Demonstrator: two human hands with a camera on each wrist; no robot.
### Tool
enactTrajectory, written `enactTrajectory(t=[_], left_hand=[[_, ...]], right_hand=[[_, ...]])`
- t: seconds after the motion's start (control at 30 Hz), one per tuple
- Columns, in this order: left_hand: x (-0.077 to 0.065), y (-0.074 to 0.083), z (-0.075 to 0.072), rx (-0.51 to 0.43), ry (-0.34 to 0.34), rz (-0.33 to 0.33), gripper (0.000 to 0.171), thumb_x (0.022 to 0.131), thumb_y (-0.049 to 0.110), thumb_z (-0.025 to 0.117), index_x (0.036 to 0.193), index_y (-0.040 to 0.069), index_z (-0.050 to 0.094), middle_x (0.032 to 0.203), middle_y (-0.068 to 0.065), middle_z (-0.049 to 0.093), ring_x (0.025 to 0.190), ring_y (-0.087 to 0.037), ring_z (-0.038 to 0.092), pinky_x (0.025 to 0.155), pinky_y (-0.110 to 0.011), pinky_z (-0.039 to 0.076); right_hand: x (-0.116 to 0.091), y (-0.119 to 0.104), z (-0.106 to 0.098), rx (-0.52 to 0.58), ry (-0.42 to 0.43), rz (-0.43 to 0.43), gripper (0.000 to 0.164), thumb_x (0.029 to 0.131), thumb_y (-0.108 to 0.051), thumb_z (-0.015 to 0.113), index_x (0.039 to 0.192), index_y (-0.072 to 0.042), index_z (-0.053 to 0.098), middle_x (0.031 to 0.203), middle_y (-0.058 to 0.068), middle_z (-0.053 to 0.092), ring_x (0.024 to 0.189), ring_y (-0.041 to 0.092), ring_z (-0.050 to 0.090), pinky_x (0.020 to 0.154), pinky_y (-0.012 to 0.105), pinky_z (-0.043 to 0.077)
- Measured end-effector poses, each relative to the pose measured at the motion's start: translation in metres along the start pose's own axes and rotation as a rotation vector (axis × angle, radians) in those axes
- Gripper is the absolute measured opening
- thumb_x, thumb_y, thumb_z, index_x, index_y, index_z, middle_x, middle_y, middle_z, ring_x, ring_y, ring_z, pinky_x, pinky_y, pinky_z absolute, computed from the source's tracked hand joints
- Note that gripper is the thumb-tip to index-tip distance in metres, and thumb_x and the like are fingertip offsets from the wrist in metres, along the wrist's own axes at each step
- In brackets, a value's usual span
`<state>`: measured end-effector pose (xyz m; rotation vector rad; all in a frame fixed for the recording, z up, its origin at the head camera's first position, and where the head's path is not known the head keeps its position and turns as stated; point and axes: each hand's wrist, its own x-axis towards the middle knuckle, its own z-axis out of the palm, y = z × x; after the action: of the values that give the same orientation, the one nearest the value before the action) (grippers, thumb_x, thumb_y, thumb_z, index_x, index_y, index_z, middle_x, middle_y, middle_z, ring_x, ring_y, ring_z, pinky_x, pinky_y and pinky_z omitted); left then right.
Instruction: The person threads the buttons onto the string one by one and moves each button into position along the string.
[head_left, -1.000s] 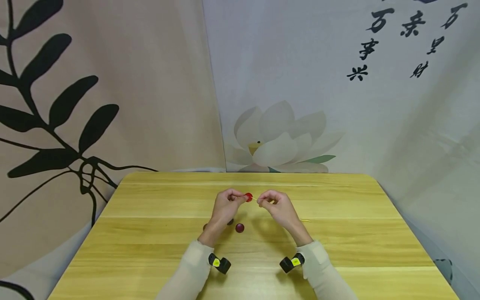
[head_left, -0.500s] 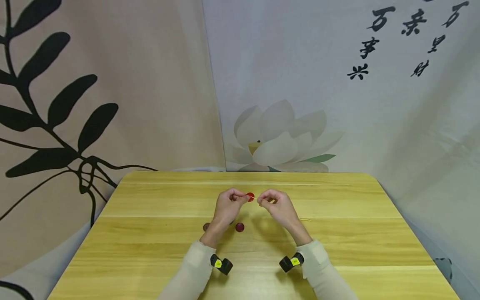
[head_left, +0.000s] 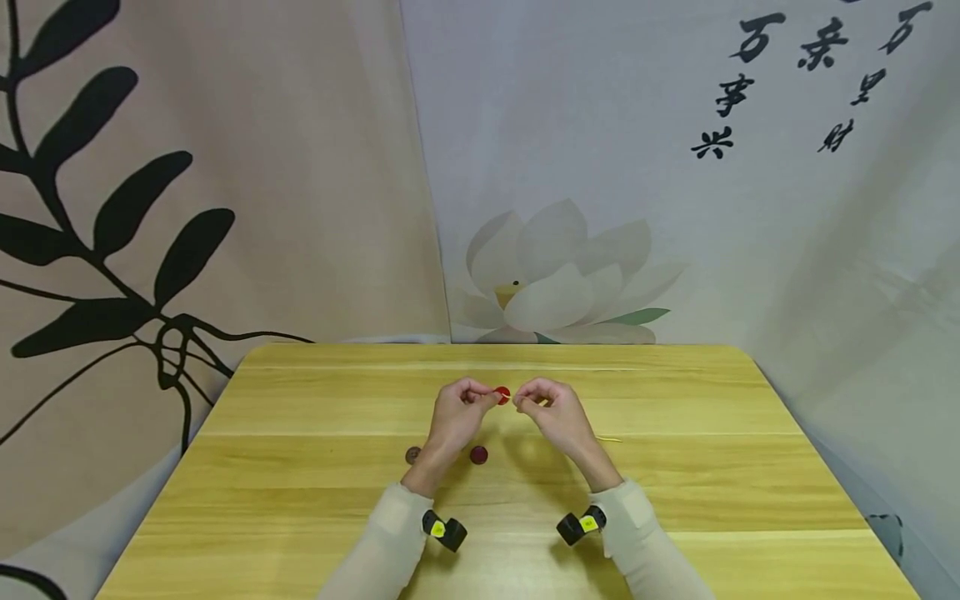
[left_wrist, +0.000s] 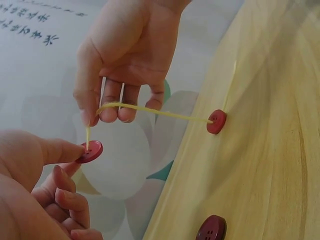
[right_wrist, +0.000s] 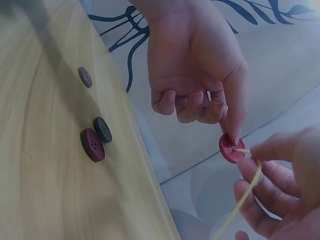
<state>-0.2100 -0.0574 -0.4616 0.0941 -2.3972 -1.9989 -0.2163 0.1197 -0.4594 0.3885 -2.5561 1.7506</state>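
Note:
My left hand (head_left: 456, 414) pinches a red button (left_wrist: 91, 151) by its edge, between thumb and forefinger, raised above the table. Opposite it, my right hand (head_left: 553, 414) pinches a thin yellow cord (right_wrist: 245, 197) close to one end. That end reaches the holes in the face of the held button, as both wrist views show. From the right fingertips the cord runs across to another red button (left_wrist: 216, 121), which is strung on it and sits at the table surface. The fingertips of both hands are a short gap apart.
On the wooden table (head_left: 300, 500) lie a maroon button (head_left: 478, 455), a black button (right_wrist: 102, 129) beside it and a grey-brown button (right_wrist: 85, 77) further off. The black one is hidden behind the left arm in the head view. Printed cloth (head_left: 300, 167) hangs behind the table.
My left hand and the red button have shifted slightly right, closer to the right hand. The black button has gone behind the left arm, and more of the grey-brown one shows.

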Motion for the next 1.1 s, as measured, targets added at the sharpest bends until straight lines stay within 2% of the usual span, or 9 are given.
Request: enactTrajectory(t=[0.13,0.47,0.57,0.7,0.8,1.1], left_hand=[[-0.0006,0.0002,0.0011,-0.007,-0.003,-0.007,0.010,0.090,0.015,0.073,0.090,0.006,0.069,0.073,-0.001,0.053,0.059,-0.013,0.043,0.050,-0.022,0.032],[-0.0016,0.0011,0.0030,-0.002,-0.005,-0.003,0.010,0.089,0.015,0.073,0.090,0.005,0.069,0.072,0.000,0.053,0.060,-0.013,0.043,0.051,-0.022,0.032],[-0.0019,0.0003,0.0035,0.004,-0.005,-0.001,0.011,0.089,0.015,0.073,0.091,0.005,0.069,0.073,0.000,0.053,0.062,-0.013,0.043,0.052,-0.023,0.033],[-0.0026,0.0006,0.0042,0.004,-0.003,0.001,0.011,0.089,0.015,0.072,0.091,0.005,0.070,0.073,-0.001,0.053,0.063,-0.013,0.044,0.052,-0.023,0.034],[-0.0029,0.0010,0.0049,0.000,-0.004,-0.001,0.010,0.090,0.015,0.072,0.090,0.005,0.070,0.074,-0.001,0.053,0.063,-0.013,0.044,0.052,-0.023,0.034],[-0.0040,0.0013,0.0077,0.017,0.008,-0.016,0.009,0.089,0.014,0.072,0.089,0.005,0.070,0.075,-0.002,0.055,0.065,-0.014,0.047,0.055,-0.024,0.036]], right_hand=[[0.0006,0.0009,0.0008,0.004,-0.002,-0.001,0.010,0.092,-0.004,0.063,0.090,-0.008,0.072,0.079,0.004,0.069,0.087,0.039,0.064,0.071,0.032,0.046],[0.0007,0.0038,0.0047,0.024,0.001,0.012,0.011,0.092,-0.003,0.063,0.091,-0.008,0.072,0.081,0.007,0.069,0.087,0.040,0.063,0.069,0.029,0.045],[0.0008,0.0032,0.0054,0.013,0.006,0.009,0.011,0.092,-0.003,0.063,0.089,-0.010,0.072,0.080,0.005,0.069,0.085,0.036,0.064,0.070,0.030,0.044],[0.0006,0.0031,0.0063,-0.016,0.016,-0.004,0.010,0.090,-0.004,0.066,0.088,-0.012,0.072,0.079,0.002,0.069,0.079,0.022,0.063,0.072,0.031,0.043],[0.0001,0.0029,0.0064,-0.031,0.021,-0.016,0.009,0.090,-0.006,0.068,0.087,-0.014,0.072,0.078,0.000,0.069,0.077,0.016,0.061,0.074,0.033,0.043],[-0.0011,0.0026,0.0062,-0.073,0.038,-0.049,0.006,0.091,-0.012,0.071,0.086,-0.014,0.072,0.076,-0.003,0.067,0.079,0.015,0.060,0.079,0.037,0.040]])
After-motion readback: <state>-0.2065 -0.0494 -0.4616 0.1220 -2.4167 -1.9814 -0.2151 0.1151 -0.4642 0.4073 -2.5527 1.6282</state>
